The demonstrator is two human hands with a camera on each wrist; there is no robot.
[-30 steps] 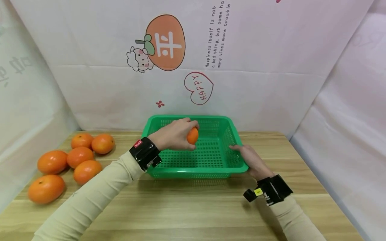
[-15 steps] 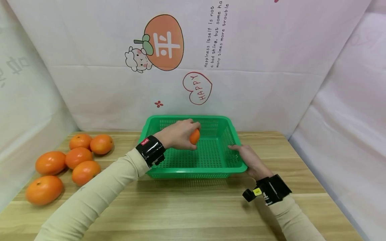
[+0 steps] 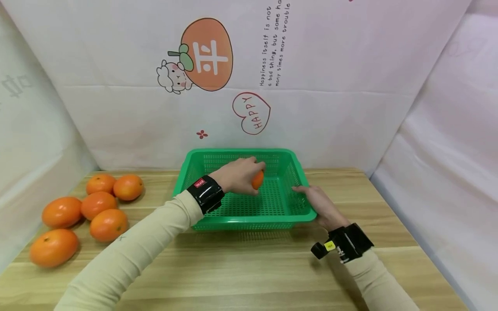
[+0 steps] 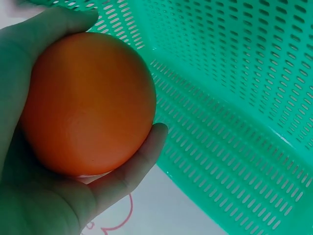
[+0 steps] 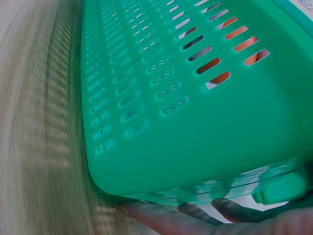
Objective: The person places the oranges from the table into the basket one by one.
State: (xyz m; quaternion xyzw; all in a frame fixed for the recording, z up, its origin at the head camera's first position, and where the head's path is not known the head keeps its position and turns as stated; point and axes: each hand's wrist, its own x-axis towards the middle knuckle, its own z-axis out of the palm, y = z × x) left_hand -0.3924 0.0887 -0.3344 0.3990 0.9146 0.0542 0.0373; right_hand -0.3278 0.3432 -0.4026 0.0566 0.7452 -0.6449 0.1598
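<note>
My left hand (image 3: 238, 176) holds an orange (image 3: 257, 180) over the inside of a green plastic basket (image 3: 245, 219). Seen from the left wrist, thumb and fingers curl round the smooth fruit (image 4: 90, 103), with the slotted basket floor (image 4: 220, 156) behind it. At the basket's right side, my right hand (image 3: 324, 207) grips the rim near the front corner, its thumb over the inner wall. In the right wrist view, fingers (image 5: 166, 220) lie along the outside of the basket wall (image 5: 205, 147), and orange colour shows through some slots.
Several more oranges (image 3: 98, 205) lie grouped on the wooden table (image 3: 233, 276) at the left. A white printed cloth (image 3: 319, 121) hangs close behind the basket, and cloth walls (image 3: 435, 181) stand on both sides.
My left hand has moved a little to the right over the basket with the orange. The right hand keeps its grip on the rim. The head view has shifted slightly.
</note>
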